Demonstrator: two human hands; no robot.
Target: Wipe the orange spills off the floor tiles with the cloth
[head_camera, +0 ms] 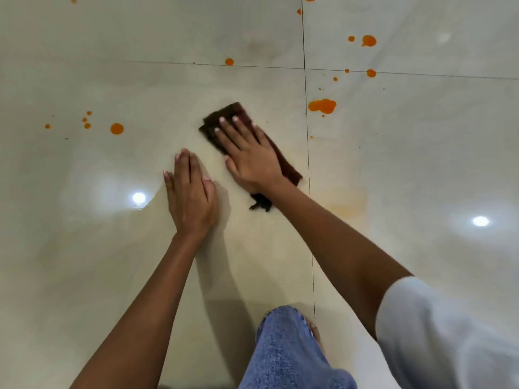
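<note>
- my right hand point(251, 155) lies flat, fingers spread and palm down, pressed onto the dark brown folded cloth point(216, 122); it is not curled around the cloth, only pushing down on it.
- the cloth lies on the glossy cream floor tiles point(112, 248), stretched out at a slant under my palm, with a ragged end point(261, 203) poking out below my wrist.
- my left hand point(191, 195) is open too, fingers together, resting flat on the bare tile just beside the cloth and holding nothing.
- the cloth sits on the tile left of the dark grout line point(309, 164) that runs up and down the floor; its right edge comes near that line.
- the largest orange spill point(322, 105) is a wet blotch just across the grout line, near the cloth's far corner but apart from it.
- a round orange drop point(116, 128) with smaller specks around it lies well to the left of my hands.
- another orange drop point(229, 62) sits on the cross grout line beyond the cloth, and more orange splashes point(368, 40) are scattered further off to the right.
- a faint orange smear point(348, 204) shows on the tile right of my right forearm.
- my knee in blue denim point(286, 349) and my pale sleeve point(438, 332) fill the near edge.
</note>
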